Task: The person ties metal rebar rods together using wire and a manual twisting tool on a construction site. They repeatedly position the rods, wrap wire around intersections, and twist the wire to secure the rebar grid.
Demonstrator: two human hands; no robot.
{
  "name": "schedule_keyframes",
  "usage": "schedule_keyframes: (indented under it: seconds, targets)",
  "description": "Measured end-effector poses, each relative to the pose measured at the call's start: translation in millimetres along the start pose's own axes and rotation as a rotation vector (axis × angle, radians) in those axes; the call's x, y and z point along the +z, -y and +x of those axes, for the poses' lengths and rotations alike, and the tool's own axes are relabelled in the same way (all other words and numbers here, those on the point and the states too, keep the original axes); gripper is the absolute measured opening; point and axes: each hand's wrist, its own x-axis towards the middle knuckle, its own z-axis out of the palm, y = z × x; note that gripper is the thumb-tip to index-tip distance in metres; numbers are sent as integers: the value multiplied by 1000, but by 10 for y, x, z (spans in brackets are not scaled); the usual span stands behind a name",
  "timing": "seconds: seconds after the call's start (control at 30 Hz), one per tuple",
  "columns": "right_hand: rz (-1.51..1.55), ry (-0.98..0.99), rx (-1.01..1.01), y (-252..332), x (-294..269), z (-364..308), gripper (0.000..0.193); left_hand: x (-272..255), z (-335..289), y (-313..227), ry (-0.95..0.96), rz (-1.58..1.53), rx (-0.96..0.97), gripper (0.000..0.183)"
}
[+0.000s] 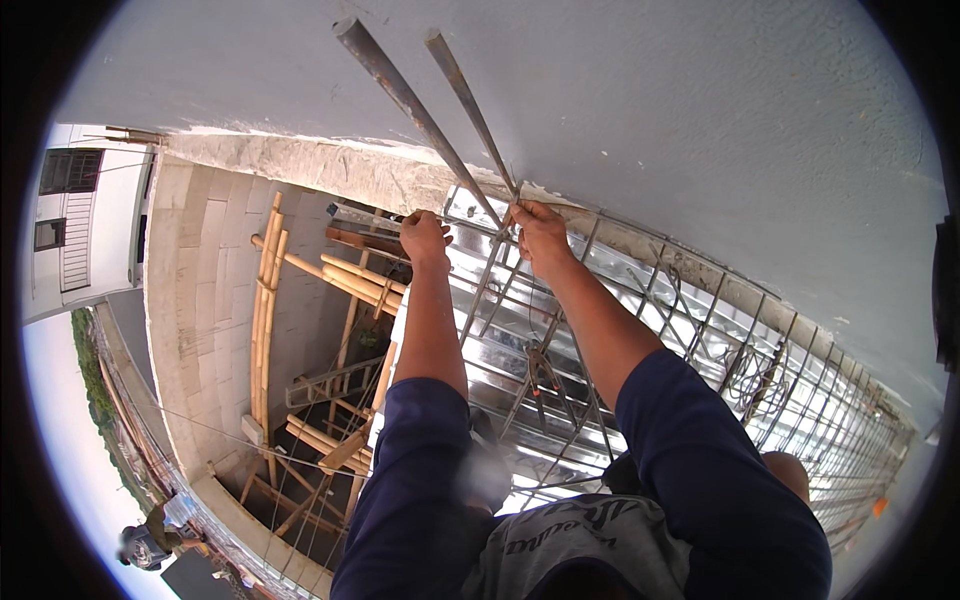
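My right hand is closed in a pinch on what looks like a thin wire, at the foot of two upright steel rebars, where they meet the mesh. The thicker rebar slants up to the left, and the thinner rebar rises beside it. A short way to the left, my left hand has its fingers curled together; what they hold, if anything, is too small to make out. Below my hands, a pair of pincers with dark and orange handles rests on the rebar mesh.
Shiny metal decking lies beneath the mesh. Coils of wire sit to the right. A grey wall runs along the far side. At left, bamboo scaffolding stands in a deep drop. Another person is at lower left.
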Motion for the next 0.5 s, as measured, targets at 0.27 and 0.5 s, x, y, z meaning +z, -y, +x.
schedule_keyframes:
  seconds: [0.27, 0.5]
  targets:
    - [65, 13, 10, -20, -19, 13, 20, 49, -111, 440, 465, -107, -394, 26]
    - [-116, -19, 31, 83, -93, 11, 20, 235, -215, 620, 417, -414, -335, 18]
